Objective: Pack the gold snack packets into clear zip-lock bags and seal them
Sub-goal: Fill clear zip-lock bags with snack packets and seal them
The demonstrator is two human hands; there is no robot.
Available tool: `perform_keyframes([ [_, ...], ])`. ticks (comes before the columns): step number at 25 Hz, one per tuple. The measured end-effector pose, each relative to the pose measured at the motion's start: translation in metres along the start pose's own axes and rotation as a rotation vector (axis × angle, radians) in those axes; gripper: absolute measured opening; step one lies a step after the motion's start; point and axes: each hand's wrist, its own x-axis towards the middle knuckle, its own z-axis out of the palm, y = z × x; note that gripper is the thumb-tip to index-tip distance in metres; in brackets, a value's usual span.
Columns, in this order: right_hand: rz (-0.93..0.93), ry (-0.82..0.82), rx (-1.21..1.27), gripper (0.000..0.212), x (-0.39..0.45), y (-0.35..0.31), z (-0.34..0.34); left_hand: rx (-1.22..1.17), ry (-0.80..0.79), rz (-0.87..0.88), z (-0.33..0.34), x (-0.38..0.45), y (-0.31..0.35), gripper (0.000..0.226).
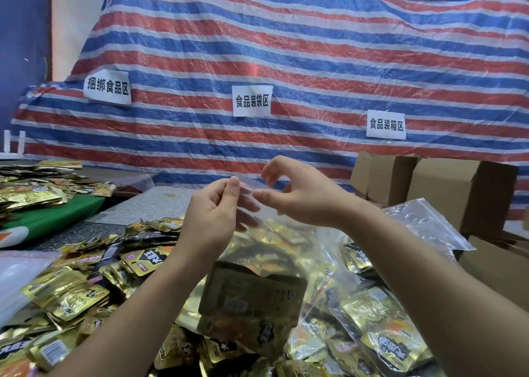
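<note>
Left hand [213,207]: raised above the desk [160,202], thumb and fingers pinching the top edge of a clear zip-lock bag [257,285]. Right hand [300,194]: raised just beside the left, fingers loosely curved and spread at the same top edge; whether it actually grips the plastic cannot be told. The clear zip-lock bag: hanging below both hands, filled with gold snack packets [252,299] visible through the plastic, one dark-backed packet facing the camera. Loose gold snack packets [71,296]: heaped across the near desk under and left of the forearms, overlapping in no order. Filled zip-lock bags [380,331]: lying at lower right, gold packets inside. Empty clear bag [423,222]: lying flat to the right of the right forearm. Second heap of packets [34,187]: far left, resting partly on a green surface [57,213]. Cardboard boxes [429,187]: standing at right behind the bags. Striped tarpaulin [286,61]: red, white and blue, forming the backdrop, bearing three white paper labels [252,101] with printed characters.
</note>
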Motion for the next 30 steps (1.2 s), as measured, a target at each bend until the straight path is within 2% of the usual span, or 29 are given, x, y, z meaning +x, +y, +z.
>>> perform_keyframes([
  [4,-0.023,0.005,0.039,0.019,0.004,-0.011,0.003,0.115,0.011,0.096,-0.002,-0.002,0.001,0.034],
  [7,-0.028,0.015,0.063,0.015,0.001,-0.014,0.003,0.157,0.062,0.121,-0.007,-0.002,0.002,0.023],
  [11,-0.024,0.015,0.072,0.017,-0.002,-0.020,0.001,0.055,0.070,0.058,-0.010,0.000,0.011,0.017],
  [15,-0.051,0.076,0.122,0.013,-0.005,-0.030,-0.003,0.034,0.080,0.089,-0.004,-0.003,0.027,0.017],
  [20,-0.046,0.109,0.129,0.016,-0.013,-0.037,-0.010,0.135,0.035,0.086,-0.004,-0.005,0.046,0.016],
  [30,0.079,0.162,0.201,0.017,-0.028,-0.041,-0.013,0.235,0.057,0.176,0.009,-0.018,0.054,0.019],
])
